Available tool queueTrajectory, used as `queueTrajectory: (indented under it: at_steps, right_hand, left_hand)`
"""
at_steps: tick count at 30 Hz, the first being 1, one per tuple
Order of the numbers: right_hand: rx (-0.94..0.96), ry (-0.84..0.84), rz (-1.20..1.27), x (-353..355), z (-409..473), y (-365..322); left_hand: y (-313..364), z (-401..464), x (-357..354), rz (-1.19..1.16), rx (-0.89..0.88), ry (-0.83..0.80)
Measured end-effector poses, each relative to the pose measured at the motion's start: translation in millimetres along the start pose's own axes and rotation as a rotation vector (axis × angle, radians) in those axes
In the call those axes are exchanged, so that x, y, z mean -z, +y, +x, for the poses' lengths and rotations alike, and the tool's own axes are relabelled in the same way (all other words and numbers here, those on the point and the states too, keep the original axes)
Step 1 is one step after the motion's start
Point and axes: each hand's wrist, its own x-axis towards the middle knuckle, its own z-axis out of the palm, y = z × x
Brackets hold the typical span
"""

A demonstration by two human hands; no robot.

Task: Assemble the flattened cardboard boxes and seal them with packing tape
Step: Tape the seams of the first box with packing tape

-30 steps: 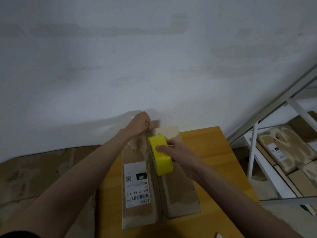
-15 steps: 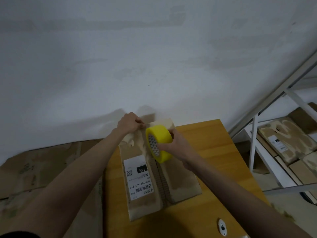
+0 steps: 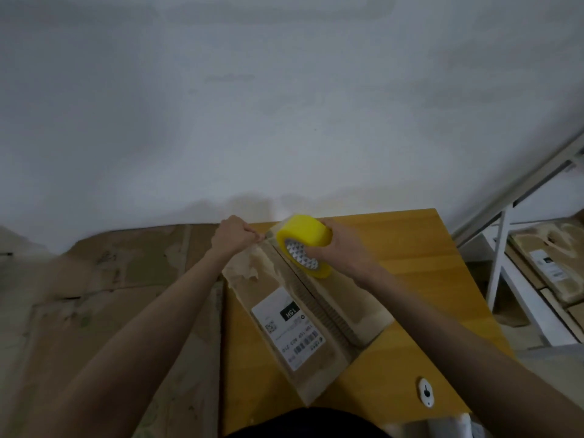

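Note:
A brown cardboard box (image 3: 357, 306) lies on the wooden table (image 3: 423, 257), its two top flaps closed along a middle seam, with a white shipping label (image 3: 289, 327) on the left flap. My right hand (image 3: 343, 248) grips a yellow roll of packing tape (image 3: 305, 245) over the far end of the seam. At the box's far edge my left hand (image 3: 235, 237) pinches something small, apparently the tape's loose end; the strip itself is too blurred to see.
Flattened cardboard sheets (image 3: 104, 289) lie to the left of the table against the white wall. A white metal shelf (image 3: 518, 279) on the right holds more flat boxes (image 3: 550, 267). A small white device (image 3: 426, 392) sits near the table's front edge.
The roll and both hands have moved toward the box's far end. The roll has turned so its core faces me. The view has shifted, and the box now appears angled.

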Motion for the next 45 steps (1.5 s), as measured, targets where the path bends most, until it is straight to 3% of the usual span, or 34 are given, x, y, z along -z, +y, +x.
queueTrajectory:
  at_steps: [8, 15, 23, 28, 30, 32, 36, 45]
  right_hand:
    - [0.123, 0.137, -0.2, -38, -41, -13]
    - [0.105, 0.197, -0.182, -52, -48, -11]
    - [0.094, 0.187, -0.207, -55, -57, 6]
    - [0.095, 0.23, -0.17, -59, -54, 0]
    - [0.071, 0.217, -0.189, -61, -53, 2]
    - [0.06, 0.227, -0.148, -60, -52, 7]
    - [0.073, 0.245, -0.077, -59, -54, 16]
    - [0.073, 0.185, -0.148, -79, -52, 35]
  left_hand:
    - [-18, -24, -7, -0.049, -0.026, 0.025]
    - [-10, -23, -4, -0.09, -0.077, -0.071]
    - [-11, -24, -8, -0.175, -0.076, -0.006]
    - [-1, -37, -20, -0.131, -0.12, -0.045]
    - [1, -49, -27, -0.015, -0.224, 0.019]
    - [-8, -62, -31, 0.164, -0.439, 0.056]
    - [-49, -72, -36, 0.397, -0.82, -0.106]
    - [-59, -63, -41, 0.669, -0.828, -0.288]
